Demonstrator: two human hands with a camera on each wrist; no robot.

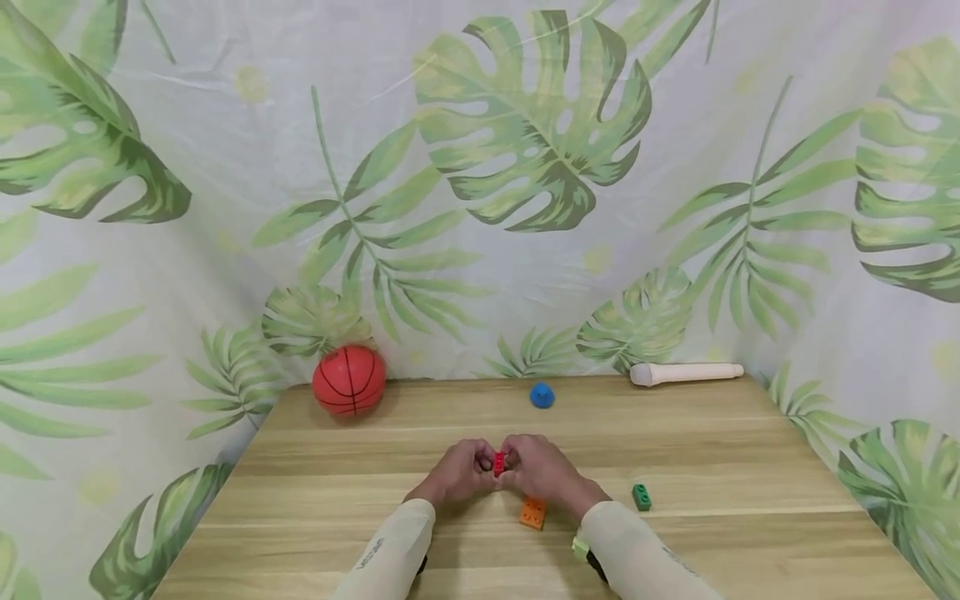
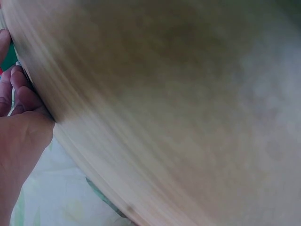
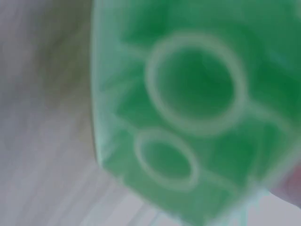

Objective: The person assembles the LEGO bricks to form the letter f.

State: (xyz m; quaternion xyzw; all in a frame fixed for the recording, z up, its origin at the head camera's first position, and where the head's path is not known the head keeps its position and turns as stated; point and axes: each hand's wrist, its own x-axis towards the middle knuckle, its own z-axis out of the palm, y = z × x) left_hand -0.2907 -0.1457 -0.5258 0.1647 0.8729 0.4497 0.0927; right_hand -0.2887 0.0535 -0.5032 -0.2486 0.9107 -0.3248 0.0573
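In the head view, both hands meet over the middle of the table, pinching a small red brick (image 1: pixel 498 463) between them. The left hand (image 1: pixel 457 472) grips its left side, the right hand (image 1: pixel 542 469) its right. An orange brick (image 1: pixel 533 513) lies just below the right hand. In the left wrist view, the left hand (image 2: pixel 22 127) shows at the left edge, fingers curled, near a green patch (image 2: pixel 9 58). A blurred green hollow piece with two rings (image 3: pixel 202 117) fills much of the right wrist view, with part of a hand (image 3: pixel 290 187) at the right edge.
A green brick (image 1: pixel 641 497) lies right of the right forearm; a light green piece (image 1: pixel 581 547) is partly hidden beside that sleeve. Along the wooden table's (image 1: pixel 450 400) back are a red ball (image 1: pixel 349 381), a blue object (image 1: pixel 542 395) and a white microphone-shaped object (image 1: pixel 688 373).
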